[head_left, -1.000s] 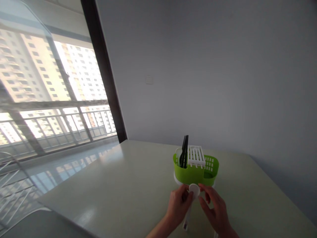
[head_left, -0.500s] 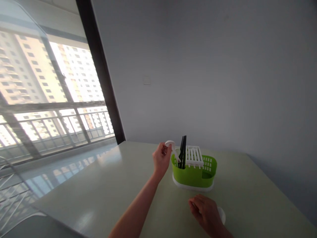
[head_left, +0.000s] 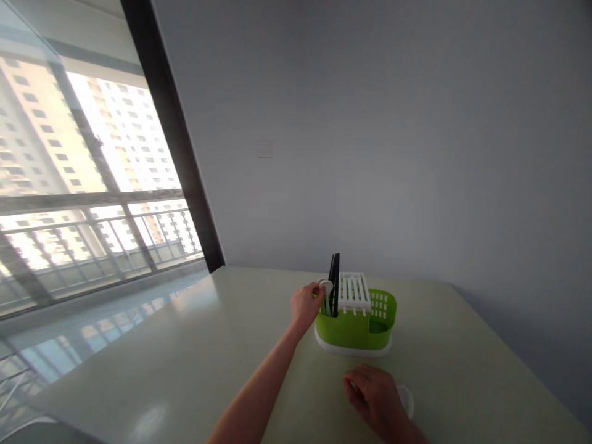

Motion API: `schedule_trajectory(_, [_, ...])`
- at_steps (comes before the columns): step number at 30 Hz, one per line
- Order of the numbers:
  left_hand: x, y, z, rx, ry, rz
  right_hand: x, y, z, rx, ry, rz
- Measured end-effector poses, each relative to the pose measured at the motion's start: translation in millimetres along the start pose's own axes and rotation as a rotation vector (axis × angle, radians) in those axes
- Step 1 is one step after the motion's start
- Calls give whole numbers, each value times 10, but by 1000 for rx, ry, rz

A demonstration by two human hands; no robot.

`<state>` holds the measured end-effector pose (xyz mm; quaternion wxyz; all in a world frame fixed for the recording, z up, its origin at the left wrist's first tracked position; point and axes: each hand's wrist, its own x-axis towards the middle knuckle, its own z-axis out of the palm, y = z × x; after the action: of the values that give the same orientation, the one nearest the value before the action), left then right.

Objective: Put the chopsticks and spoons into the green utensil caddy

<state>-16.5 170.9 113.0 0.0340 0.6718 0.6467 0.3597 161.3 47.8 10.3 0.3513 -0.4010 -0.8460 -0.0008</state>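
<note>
My left hand (head_left: 307, 303) is closed on a white spoon (head_left: 326, 286) at the left end of a green basket (head_left: 345, 331) with a white base. The spoon's lower part is down inside the basket's left compartment. Black chopsticks (head_left: 335, 283) stand just right of the spoon. A white slatted rack (head_left: 355, 291) sits over the basket's middle. My right hand (head_left: 372, 393) rests curled on the table in front of the basket; what it holds, if anything, is hidden. Beside its wrist lies a whitish round object (head_left: 406, 402), partly covered.
The pale table (head_left: 198, 345) stretches out around the basket and meets a grey wall (head_left: 370, 154) behind. On the left are a window with a railing and, at the lower corner, part of a grey chair.
My left hand has lowered the spoon from above the basket's left end into the compartment. The view has shifted slightly to the right. My right hand stays curled on the table.
</note>
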Motion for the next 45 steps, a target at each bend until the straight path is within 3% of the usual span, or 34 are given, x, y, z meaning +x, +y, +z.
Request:
schedule_trajectory(4, [6,12,-21,105,-28,30,-23,14,2,-12,-8,-6])
schedule_trajectory(11, [-55,-19,-54,43,32,38,7,38,-82,-52,-67,21])
schedule_trajectory(18, [-383,-124,-56,-69,165,45,-55,529,-432,-105,-61,241])
schedule_trajectory(21, [-532,-180,-26,-113,183,26,-153,748,-541,-14,-149,369])
schedule_trajectory(25, [-691,-226,21,-168,164,23,-224,831,-613,33,-332,510])
schedule_trajectory(30, [-834,-230,72,-226,134,16,-253,799,-623,194,-408,500])
schedule_trajectory(35, [-967,-178,158,-288,59,43,-272,743,-595,540,-440,576])
schedule_trajectory(38, [-1094,-95,218,-322,-57,73,-183,660,-579,621,-396,530])
schedule_trajectory(42, [-1301,61,267,-343,-338,178,-10,533,-528,559,-188,415])
schedule_trajectory(45, [-1393,150,288,-352,-430,184,48,454,-470,462,-12,340])
